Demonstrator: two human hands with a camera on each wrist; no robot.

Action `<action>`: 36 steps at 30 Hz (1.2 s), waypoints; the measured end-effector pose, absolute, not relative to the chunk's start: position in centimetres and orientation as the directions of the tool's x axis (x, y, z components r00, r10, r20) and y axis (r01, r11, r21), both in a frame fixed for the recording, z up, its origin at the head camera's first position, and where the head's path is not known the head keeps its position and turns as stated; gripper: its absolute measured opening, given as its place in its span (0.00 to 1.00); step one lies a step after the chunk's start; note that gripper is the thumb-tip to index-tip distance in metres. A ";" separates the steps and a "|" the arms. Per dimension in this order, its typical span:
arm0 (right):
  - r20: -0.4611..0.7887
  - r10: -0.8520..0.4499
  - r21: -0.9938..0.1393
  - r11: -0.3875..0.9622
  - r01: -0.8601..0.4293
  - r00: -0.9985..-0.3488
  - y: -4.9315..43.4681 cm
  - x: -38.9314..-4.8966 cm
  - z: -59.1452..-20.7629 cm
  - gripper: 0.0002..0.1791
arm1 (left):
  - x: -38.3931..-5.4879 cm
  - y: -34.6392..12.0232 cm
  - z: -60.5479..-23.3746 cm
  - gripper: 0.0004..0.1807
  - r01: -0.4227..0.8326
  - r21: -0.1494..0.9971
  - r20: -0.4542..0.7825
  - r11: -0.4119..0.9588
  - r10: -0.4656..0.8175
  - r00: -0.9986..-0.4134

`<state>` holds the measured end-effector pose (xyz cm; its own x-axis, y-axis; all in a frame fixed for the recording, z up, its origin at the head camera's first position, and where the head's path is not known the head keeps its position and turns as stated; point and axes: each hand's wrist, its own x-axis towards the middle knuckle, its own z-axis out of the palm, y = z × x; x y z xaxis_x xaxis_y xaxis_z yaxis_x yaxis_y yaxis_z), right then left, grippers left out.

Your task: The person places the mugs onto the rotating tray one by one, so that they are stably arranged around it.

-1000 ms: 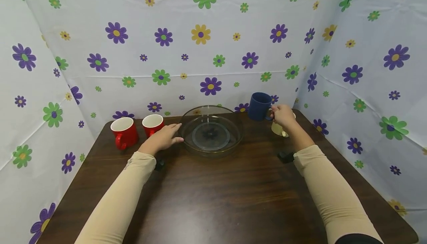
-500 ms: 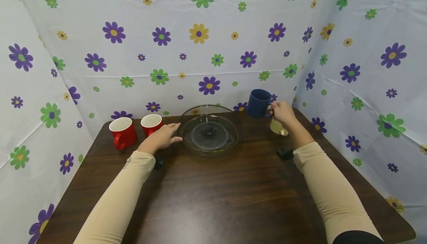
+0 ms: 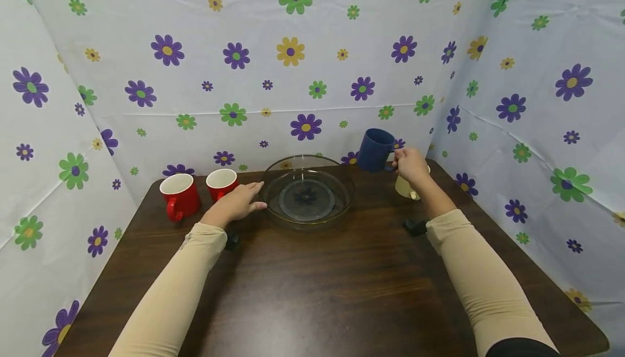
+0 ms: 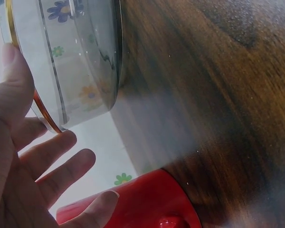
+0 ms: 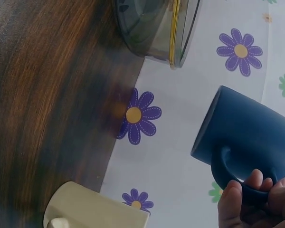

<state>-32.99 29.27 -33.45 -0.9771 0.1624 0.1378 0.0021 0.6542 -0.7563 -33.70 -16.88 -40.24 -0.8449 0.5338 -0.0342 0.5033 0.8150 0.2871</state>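
Note:
My right hand (image 3: pixel 412 166) grips the handle of a blue mug (image 3: pixel 375 151), holding it raised at the back right, slightly tilted. In the right wrist view the fingers curl through the blue mug's handle (image 5: pixel 221 168). A clear glass bowl (image 3: pixel 306 218) stands at the back middle of the table. My left hand (image 3: pixel 235 203) is at the bowl's left rim with fingers spread and extended; its thumb (image 4: pixel 15 66) touches the rim in the left wrist view. Just behind that hand is a red mug (image 3: pixel 222 179), partly hidden by it.
Another red mug (image 3: pixel 182 198) stands at the left, handle toward me. A cream mug (image 3: pixel 406 189) sits at the back right, partly covered by my right hand. The dark wooden table (image 3: pixel 312 281) backs onto a flower-print cloth (image 3: pixel 195 31), which also hangs along both sides.
My right hand has lifted the blue mug a little and brought it slightly left, toward the bowl, with more tilt. My left hand stays at the bowl's rim.

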 end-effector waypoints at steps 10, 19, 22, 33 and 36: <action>0.374 0.118 -0.561 0.818 -0.124 -0.920 28.7 -33.2 -33.4 0.19 | -33.5 -16.8 -40.3 0.41 0.494 0.286 -0.037 0.821 0.525 -0.850; 0.400 0.112 -0.521 0.844 -0.125 -0.910 28.2 -33.3 -33.3 0.18 | -33.2 -16.6 -40.1 0.40 0.506 0.282 -0.024 0.815 0.534 -0.845; 0.402 0.124 -0.524 0.844 -0.116 -0.907 28.5 -33.3 -33.2 0.17 | -33.5 -16.2 -39.9 0.41 0.507 0.291 -0.028 0.811 0.537 -0.843; 0.421 0.078 -0.522 0.836 -0.171 -0.903 28.0 -33.5 -33.3 0.17 | -33.7 -16.2 -40.1 0.41 0.499 0.281 -0.046 0.820 0.531 -0.846; 0.420 0.075 -0.525 0.833 -0.175 -0.904 27.5 -33.6 -33.2 0.17 | -33.6 -16.4 -40.2 0.41 0.506 0.274 -0.036 0.818 0.534 -0.845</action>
